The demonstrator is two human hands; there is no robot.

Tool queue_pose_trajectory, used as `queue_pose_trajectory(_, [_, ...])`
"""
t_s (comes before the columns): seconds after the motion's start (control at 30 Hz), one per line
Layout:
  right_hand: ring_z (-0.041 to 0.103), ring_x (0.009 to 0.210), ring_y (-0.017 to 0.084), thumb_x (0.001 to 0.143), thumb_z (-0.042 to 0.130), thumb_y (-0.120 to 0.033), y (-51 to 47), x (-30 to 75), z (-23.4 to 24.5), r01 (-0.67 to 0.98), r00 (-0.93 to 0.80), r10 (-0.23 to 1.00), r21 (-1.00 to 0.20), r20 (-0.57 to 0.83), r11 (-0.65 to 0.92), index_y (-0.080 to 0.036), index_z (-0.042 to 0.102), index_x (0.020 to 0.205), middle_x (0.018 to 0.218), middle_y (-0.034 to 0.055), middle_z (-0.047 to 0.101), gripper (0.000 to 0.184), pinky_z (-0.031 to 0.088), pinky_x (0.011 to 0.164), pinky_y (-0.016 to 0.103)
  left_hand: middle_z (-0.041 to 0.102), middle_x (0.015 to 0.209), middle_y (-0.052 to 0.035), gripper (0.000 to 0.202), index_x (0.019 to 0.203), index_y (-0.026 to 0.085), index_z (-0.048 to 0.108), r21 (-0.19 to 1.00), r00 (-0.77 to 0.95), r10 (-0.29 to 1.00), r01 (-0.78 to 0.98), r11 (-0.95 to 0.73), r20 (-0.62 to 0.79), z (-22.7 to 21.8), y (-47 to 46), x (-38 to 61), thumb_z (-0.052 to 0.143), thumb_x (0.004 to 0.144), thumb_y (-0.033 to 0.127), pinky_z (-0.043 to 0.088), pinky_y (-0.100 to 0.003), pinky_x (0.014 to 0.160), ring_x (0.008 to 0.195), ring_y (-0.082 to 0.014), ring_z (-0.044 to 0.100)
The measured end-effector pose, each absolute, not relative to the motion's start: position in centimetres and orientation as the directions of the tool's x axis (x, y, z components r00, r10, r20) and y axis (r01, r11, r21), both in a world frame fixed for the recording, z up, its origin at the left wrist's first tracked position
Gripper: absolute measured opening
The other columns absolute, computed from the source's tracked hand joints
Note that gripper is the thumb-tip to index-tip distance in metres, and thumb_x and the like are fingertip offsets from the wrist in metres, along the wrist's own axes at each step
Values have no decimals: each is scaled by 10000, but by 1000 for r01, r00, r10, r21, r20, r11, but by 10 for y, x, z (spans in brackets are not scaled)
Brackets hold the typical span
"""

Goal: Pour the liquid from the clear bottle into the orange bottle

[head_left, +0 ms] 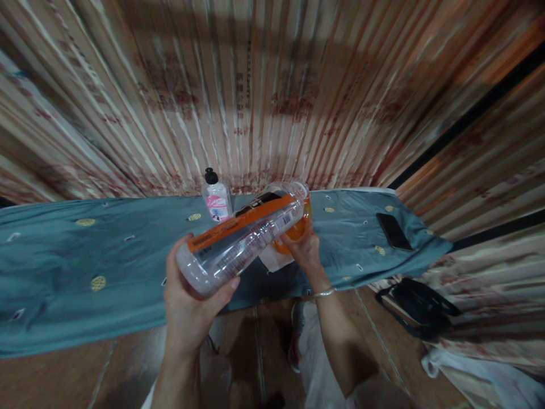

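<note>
My left hand is wrapped round the base of a large clear plastic bottle with an orange and black label. The bottle is tilted, its open-looking neck up and to the right. Behind that neck, my right hand is closed round an orange see-through container, mostly hidden by the clear bottle. Whether the two touch, I cannot tell. A white sheet or cloth shows below them on the table. At the back stands a clear bottle with a black cap and pink label.
A blue-green patterned cloth covers the long narrow table. On its right end lies a black phone. Striped curtains hang behind and to the right. A black bag and white fabric are at the lower right.
</note>
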State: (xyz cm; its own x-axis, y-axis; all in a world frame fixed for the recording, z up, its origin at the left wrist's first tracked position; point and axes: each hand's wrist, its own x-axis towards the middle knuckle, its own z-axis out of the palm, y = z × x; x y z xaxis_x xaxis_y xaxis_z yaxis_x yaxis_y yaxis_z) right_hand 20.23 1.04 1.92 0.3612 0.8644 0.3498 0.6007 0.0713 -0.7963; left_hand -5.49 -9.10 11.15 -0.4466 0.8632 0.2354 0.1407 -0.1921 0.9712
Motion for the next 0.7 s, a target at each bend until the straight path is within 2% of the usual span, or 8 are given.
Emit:
queue_pose_trajectory(0.2, [894, 1253, 410, 828, 932, -361, 8, 199, 23, 591, 381, 872, -806, 308, 26, -218, 669, 1497, 1354, 200, 905, 733, 750, 1096, 620, 814, 1367, -140, 1022, 1412, 213, 689, 975, -447, 867, 134, -179, 221, 114, -91, -52, 1076, 490, 427, 678, -504, 1097, 1240, -371, 808])
queue_pose_trajectory(0.37, [884, 1293, 422, 826, 933, -356, 6, 194, 31, 572, 416, 877, -818, 239, -48, -193, 664, 1528, 1393, 222, 891, 770, 739, 1143, 625, 812, 1362, -128, 1017, 1433, 221, 699, 968, -448, 858, 143, -208, 251, 108, -92, -55, 1092, 530, 470, 678, -491, 1101, 1235, -362, 809])
queue_pose_trajectory(0.57, [896, 1244, 424, 805, 920, -350, 5, 195, 31, 547, 408, 875, -837, 263, -3, -252, 676, 1464, 1349, 180, 912, 709, 739, 1130, 674, 805, 1387, -139, 1067, 1473, 214, 688, 968, -431, 867, 144, -206, 249, 104, -91, -60, 1108, 533, 498, 697, -502, 1094, 1254, -376, 811])
queue_pose_trajectory(0.7, [895, 1251, 421, 803, 907, -379, 5, 194, 30, 530, 418, 871, -848, 258, -3, -227, 678, 1474, 1357, 188, 910, 725, 741, 1127, 650, 811, 1402, -133, 1075, 1481, 229, 683, 968, -375, 896, 166, -187, 237, 100, -90, -64, 1124, 535, 489, 689, -502, 1124, 1281, -369, 817])
